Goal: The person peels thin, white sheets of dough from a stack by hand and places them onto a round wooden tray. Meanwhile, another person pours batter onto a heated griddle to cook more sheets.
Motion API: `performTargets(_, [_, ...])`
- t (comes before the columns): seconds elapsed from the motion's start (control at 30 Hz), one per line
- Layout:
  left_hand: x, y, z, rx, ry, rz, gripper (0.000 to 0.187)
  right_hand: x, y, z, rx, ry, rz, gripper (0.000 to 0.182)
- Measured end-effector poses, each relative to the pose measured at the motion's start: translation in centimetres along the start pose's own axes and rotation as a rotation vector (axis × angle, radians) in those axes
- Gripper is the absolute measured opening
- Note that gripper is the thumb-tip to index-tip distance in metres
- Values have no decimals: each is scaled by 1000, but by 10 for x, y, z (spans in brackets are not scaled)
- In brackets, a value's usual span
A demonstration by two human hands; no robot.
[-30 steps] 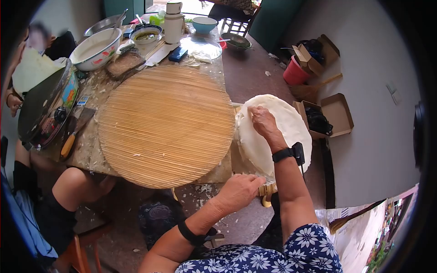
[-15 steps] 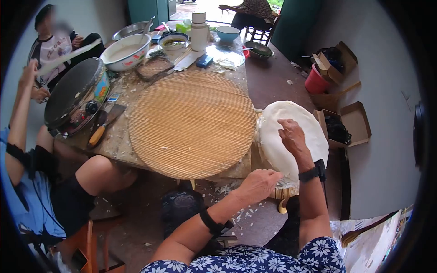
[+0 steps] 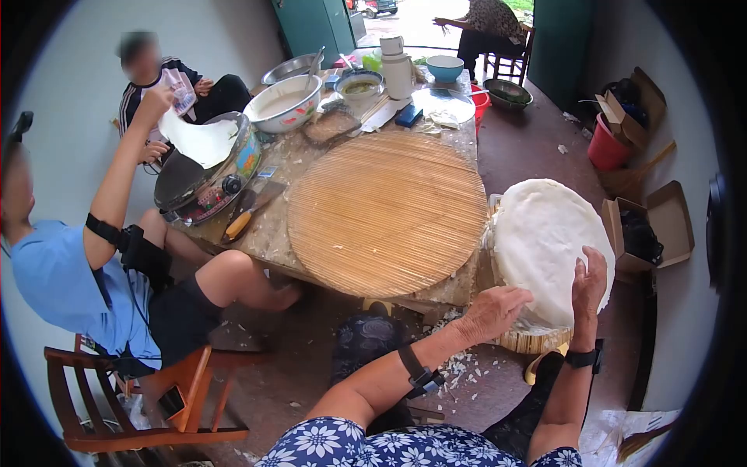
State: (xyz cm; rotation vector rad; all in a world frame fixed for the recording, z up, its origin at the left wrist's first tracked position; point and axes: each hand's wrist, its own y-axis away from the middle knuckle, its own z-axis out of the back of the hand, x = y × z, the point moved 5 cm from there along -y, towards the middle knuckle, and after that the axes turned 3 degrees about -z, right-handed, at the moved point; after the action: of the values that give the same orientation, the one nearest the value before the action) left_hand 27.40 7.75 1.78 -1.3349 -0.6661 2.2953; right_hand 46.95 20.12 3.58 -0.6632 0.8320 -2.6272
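Observation:
A stack of thin white round sheets (image 3: 545,241) lies on a woven tray (image 3: 533,341) to the right of the table. My left hand (image 3: 498,310) rests on the stack's near left edge, fingers curled against it. Upright at the near right rim, my right hand (image 3: 589,282) presses its palm against the sheets. A large round bamboo mat (image 3: 387,212) covers the table beside the stack.
A person in a blue shirt sits at the left, lifting a white sheet (image 3: 201,140) off a round electric griddle (image 3: 204,183). A knife (image 3: 245,218), a batter bowl (image 3: 284,103), cups and dishes crowd the table's far end. Cardboard boxes (image 3: 652,226) and a red bucket (image 3: 607,145) stand on the floor at right.
The view has swung left. My right hand slid from the top of the stack down to its near right rim. The person at left lifted a sheet off the griddle.

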Motion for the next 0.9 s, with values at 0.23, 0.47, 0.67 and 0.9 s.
performTargets(0.23, [-1, -13, -10, -56, 2, -20, 17, -18, -2, 4, -1, -24, -40, 28])
performTargets(0.47, [-2, -16, -14, -30, 10, -8, 19, -26, 3, 13, 23, -92, -94, 26])
performTargets(0.67, [2, -11, -17, -8, 29, 2, 20, -26, 4, 13, 21, -139, -110, 24])
performTargets(0.9, [3, -10, -15, 2, 44, 15, 19, -22, 4, 11, 50, -172, -110, 24])
